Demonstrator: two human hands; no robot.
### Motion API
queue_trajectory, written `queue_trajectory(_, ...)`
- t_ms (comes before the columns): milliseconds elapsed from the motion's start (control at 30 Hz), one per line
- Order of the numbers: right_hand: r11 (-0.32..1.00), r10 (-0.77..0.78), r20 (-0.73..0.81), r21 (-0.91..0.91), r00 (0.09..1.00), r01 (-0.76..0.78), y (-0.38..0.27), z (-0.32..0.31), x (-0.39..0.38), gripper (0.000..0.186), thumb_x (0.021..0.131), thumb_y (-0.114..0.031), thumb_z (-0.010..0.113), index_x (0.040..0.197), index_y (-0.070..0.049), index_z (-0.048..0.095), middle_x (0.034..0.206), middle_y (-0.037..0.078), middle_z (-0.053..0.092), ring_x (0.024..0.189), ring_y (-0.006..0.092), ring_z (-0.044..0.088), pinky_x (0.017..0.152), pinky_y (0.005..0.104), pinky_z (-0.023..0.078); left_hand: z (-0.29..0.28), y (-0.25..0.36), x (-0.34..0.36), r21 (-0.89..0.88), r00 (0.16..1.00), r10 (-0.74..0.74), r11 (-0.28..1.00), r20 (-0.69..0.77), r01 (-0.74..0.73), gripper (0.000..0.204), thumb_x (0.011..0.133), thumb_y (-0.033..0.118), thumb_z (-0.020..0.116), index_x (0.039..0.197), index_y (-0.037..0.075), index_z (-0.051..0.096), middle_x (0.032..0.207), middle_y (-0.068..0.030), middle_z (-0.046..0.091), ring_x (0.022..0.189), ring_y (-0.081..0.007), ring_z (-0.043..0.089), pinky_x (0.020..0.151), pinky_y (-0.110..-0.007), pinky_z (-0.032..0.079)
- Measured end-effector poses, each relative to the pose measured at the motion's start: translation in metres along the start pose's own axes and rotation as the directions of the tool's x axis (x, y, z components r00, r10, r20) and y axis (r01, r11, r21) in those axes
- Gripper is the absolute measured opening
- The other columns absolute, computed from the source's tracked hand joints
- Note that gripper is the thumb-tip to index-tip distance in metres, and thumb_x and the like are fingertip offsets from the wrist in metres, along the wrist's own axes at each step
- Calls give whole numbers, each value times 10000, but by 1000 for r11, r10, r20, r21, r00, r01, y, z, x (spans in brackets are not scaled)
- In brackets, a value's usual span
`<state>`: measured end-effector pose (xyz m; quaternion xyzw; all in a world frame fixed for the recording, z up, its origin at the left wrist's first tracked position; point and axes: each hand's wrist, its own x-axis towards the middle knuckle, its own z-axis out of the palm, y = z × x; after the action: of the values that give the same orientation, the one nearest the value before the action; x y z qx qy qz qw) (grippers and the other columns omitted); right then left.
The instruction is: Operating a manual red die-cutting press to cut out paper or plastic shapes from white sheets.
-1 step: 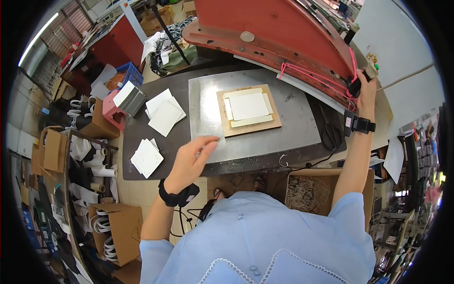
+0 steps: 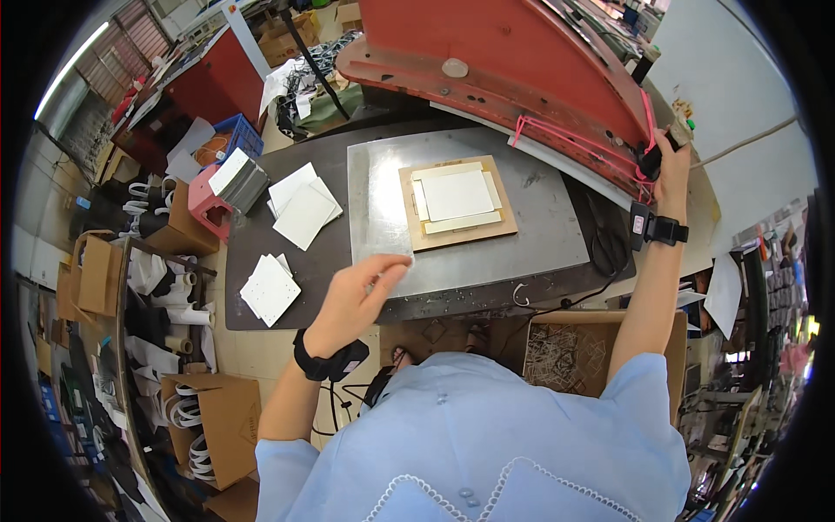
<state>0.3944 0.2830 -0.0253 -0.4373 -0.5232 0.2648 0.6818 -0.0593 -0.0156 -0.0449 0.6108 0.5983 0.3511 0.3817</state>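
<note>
At the upper right my right hand [image 2: 673, 174] is closed around a black handle [image 2: 649, 162] at the end of the red press arm [image 2: 522, 87], with pink cord tied beside it. My left hand [image 2: 352, 300] hovers by the front edge of the metal plate [image 2: 539, 235]. Its fingers are loosely bent, the thumb a little apart from them, and no held thing shows. On the plate lies a wooden die board [image 2: 470, 243] with pale strips around its edges. A white rectangular sheet [image 2: 452, 196] rests on top of that board.
Left of the plate, white cards [image 2: 303, 217] and a smaller pile of white pieces [image 2: 270, 291] lie on the dark table [image 2: 330, 270]. Black scissors [image 2: 609, 248] are at its right. A cardboard box [image 2: 635, 326] with thin offcuts stands below. A pink stool [image 2: 204, 209] is at the left.
My left hand has shifted slightly right, its fingers curling more toward the thumb. My right hand stays on the handle and has moved very little. The board and sheet are unchanged.
</note>
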Motion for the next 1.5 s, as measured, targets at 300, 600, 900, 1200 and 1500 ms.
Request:
queue_trajectory(300,986,-4,96,-167,995,20,-71,25,-109,503,852,-85,681,1291,36,468,1205,115,558,1087,201,547,968,320,426,43,43,5,-58,929,292,956,227,-287,249,948,122,619,1175,23,641,1050,-108,700,907,-194,675,795,-295,534)
queue_trajectory(600,991,-61,267,-103,962,91,-114,-23,-133,557,1037,-345,453,1450,18,366,1460,147,448,1365,220,404,1151,351,265,58,85,31,-139,843,531,844,80,-518,521,904,124,685,1374,38,478,1254,-120,616,1054,-204,620,860,-331,508)
queue_trajectory(900,993,45,184,102,982,-65,-75,3,-54,470,1044,-366,444,1312,18,490,1219,167,615,1164,217,569,1056,346,385,60,98,28,-631,926,354,689,-135,-355,420,916,156,671,1249,5,464,940,-75,647,822,-109,607,770,-265,493)
queue_trajectory(1200,949,83,256,275,963,-155,-117,40,-104,344,987,-259,462,1097,38,597,779,99,650,729,173,626,739,287,492,7,85,-9,-596,911,132,718,-391,-360,416,940,401,419,993,5,537,732,-111,591,691,-179,561,700,-302,454)
queue_trajectory(1500,924,101,280,329,955,-194,-102,44,-125,243,957,-204,483,885,-1,598,684,65,577,598,133,562,695,306,517,7,56,-11,-599,901,91,718,-425,-355,442,909,450,503,947,11,537,687,-116,576,632,-186,550,641,-313,462)
